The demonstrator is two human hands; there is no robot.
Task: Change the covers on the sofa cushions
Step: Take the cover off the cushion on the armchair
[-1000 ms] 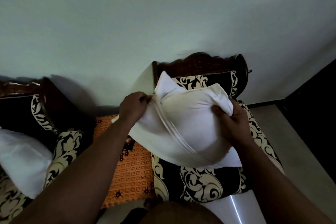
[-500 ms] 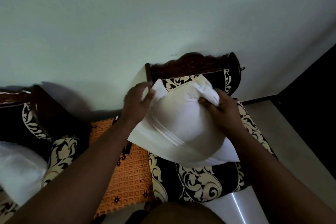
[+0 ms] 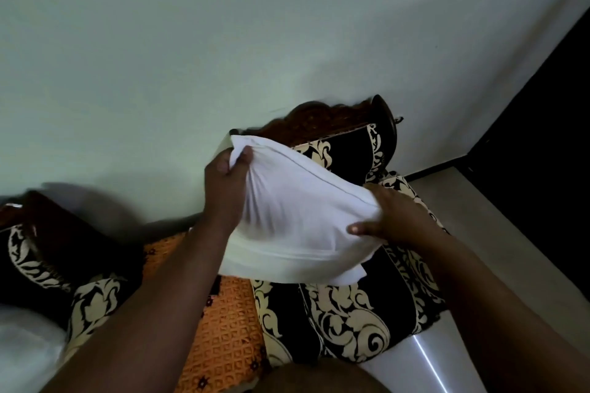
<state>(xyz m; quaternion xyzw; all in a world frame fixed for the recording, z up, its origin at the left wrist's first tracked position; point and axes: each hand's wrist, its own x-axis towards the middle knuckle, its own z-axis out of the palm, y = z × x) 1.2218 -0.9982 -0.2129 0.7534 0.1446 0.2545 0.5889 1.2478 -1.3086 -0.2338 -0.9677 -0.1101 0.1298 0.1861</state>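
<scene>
A person held a white cushion [image 3: 297, 217] at centre frame above a patterned sofa seat [image 3: 351, 313], left hand [image 3: 223, 188] pinching its upper corner, right hand [image 3: 392, 217] gripping the right edge, seemingly to seat its filling. An orange cover [image 3: 223, 329] lay lower left, half hidden; motion blur obscured the cushion's seam.

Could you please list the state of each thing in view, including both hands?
White cushion: held up above the chair seat, gripped at two corners.
Left hand: grips the cushion's upper left corner, fabric bunched.
Right hand: grips the cushion's right corner.
Patterned chair: seat bare, under the cushion.
Orange cloth: lying flat beside the chair.
Second white cushion: resting on the left seat, blurred.
</scene>
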